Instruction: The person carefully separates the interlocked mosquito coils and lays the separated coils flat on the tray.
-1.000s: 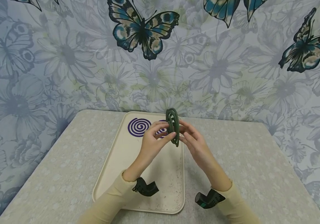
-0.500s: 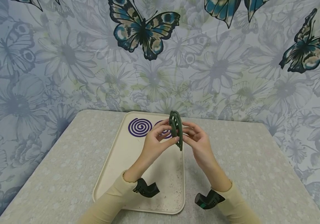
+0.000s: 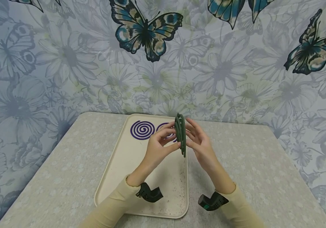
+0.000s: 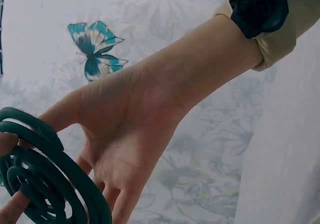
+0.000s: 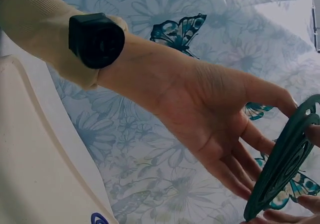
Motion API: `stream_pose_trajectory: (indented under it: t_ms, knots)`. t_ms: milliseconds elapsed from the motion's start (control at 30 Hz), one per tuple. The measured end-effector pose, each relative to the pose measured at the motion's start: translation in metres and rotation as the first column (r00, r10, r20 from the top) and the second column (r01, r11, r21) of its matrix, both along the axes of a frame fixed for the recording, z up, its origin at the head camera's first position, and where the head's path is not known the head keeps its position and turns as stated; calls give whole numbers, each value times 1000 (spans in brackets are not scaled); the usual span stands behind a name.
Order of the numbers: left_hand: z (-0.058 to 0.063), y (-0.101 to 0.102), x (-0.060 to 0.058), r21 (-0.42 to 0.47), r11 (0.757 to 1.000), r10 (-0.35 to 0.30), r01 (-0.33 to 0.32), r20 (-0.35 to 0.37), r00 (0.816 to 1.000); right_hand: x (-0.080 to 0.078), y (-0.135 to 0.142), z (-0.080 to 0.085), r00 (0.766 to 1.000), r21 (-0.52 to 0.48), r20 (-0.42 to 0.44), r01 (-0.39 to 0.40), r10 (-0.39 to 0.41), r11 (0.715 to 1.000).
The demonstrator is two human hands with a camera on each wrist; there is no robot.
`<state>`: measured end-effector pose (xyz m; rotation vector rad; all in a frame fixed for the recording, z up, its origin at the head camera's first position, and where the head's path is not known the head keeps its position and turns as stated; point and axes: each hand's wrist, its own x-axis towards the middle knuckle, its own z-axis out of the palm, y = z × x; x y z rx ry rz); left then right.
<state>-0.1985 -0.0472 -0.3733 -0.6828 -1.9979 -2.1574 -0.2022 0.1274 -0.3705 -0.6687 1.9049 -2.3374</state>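
Observation:
A dark green mosquito coil (image 3: 181,134), its rings lying in more than one layer, is held up on edge between both hands above the tray's right side. My left hand (image 3: 159,144) pinches it from the left, thumb low and fingers higher. From the right, my right hand (image 3: 204,147) grips it, with the thumb at the rim in the right wrist view and the other fingers behind the coil. In the left wrist view the mosquito coil (image 4: 82,179) shows its spiral face, with fingertips from the other side on it. Parts of both hands' fingers are hidden behind it.
A cream tray (image 3: 140,167) with dark specks lies on the patterned table (image 3: 245,164). At its far end rest two purple spirals, the left spiral (image 3: 142,130) in full view, the right spiral (image 3: 161,126) partly behind my left hand. A butterfly-printed wall (image 3: 222,79) stands behind.
Both hands have shifted slightly right and toward me with the green mosquito coil. Its layers have turned more edge-on and look closer together. The tray and purple spirals have stayed put.

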Motion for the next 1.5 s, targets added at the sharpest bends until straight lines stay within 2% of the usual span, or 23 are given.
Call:
stream_pose_trajectory:
  t_ms: [100, 267, 500, 633, 733, 800, 867, 1000, 1100, 1233, 1367, 1500]
  knots:
    - [2, -1, 1, -6, 1000, 16, -16, -1, 1000, -2, 2, 0, 998, -6, 41, -54, 54, 999]
    - [4, -3, 1, 16, 1000, 10, -10, 29, 1000, -5, 3, -1, 994, -55, 70, -81, 84, 995]
    - [6, -12, -6, 58, 990, -129, 128, 2, 992, -6, 3, -2, 996, -127, 52, -72, 79, 989]
    - [8, -16, -9, 9, 981, -194, 195, -38, 980, -6, 2, -2, 997, -143, 60, -36, 45, 989]
    - [9, -16, -8, -90, 972, -227, 218, -105, 968, -5, 0, -1, 999, -84, 48, 15, -11, 996]
    - [10, -15, -7, -163, 965, -230, 206, -143, 963, -4, -2, -1, 997, 3, 13, 72, -72, 997]
    - [10, -13, -6, -192, 961, -230, 198, -167, 959, -4, -3, -2, 989, 111, -49, 141, -136, 984]
    - [10, -12, -4, -146, 963, -250, 229, -152, 956, -4, -2, -5, 964, 244, -182, 233, -192, 941]
    - [10, -13, -5, -78, 961, -273, 266, -100, 957, -5, -1, -6, 957, 262, -196, 260, -212, 930]
    - [8, -13, -6, -20, 968, -251, 251, -31, 967, -6, -1, -4, 964, 254, -130, 258, -231, 932]
    - [4, -6, -4, -50, 984, -172, 169, -46, 984, -5, -3, -5, 985, 270, -75, 169, -154, 948]
    - [-1, 2, -1, -94, 991, -97, 91, -62, 993, -3, -6, -10, 994, 283, -100, 78, -51, 956]
